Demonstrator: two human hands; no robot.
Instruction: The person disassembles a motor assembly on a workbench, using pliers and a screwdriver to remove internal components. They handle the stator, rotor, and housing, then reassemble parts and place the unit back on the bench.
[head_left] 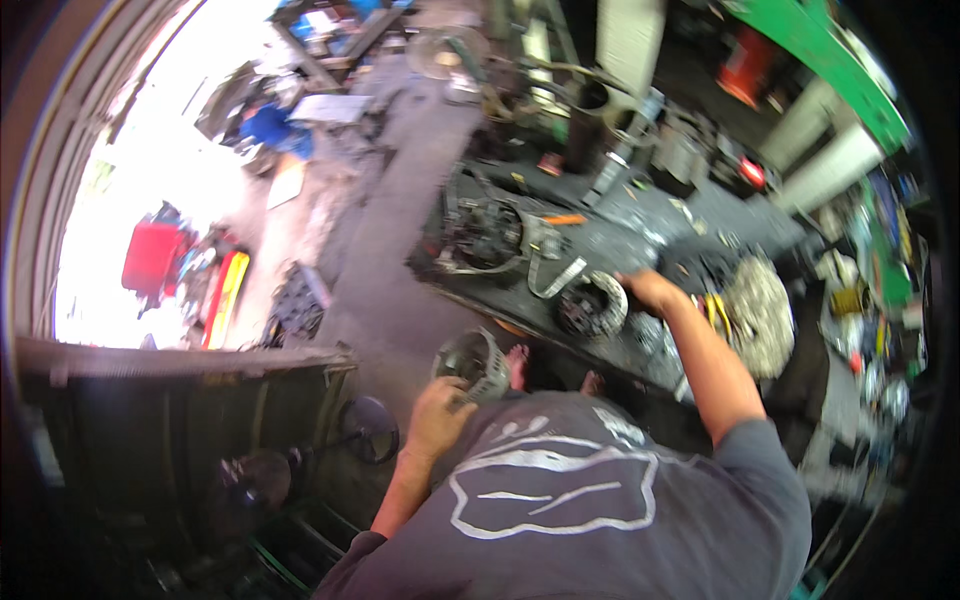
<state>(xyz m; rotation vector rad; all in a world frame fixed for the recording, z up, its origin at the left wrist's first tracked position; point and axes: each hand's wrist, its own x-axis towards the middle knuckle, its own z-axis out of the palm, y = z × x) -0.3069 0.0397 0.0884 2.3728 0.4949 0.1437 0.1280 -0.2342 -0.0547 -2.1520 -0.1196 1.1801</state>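
My left hand (440,415) is closed on the rim of a round, hollow grey metal housing (484,375) with slots in its side, held off the bench's near edge in front of my shirt. On the dark workbench (510,290) lies a round metal part (606,318) with a pale ring and a dark centre. The curled fingers of my right hand (650,292) are at this part's far right edge; blur hides the fingertips. To its left, a bent metal strap (557,280) rests beside a bin-like frame of dark parts (485,235).
An orange-handled tool (565,219), metal cylinders (588,125) and yellow-handled pliers (717,315) lie about the bench. A heap of pale rags (757,315) sits at right. Green-and-white machinery (830,70) stands behind. At left are a dark panel (190,430) and a red box (155,258).
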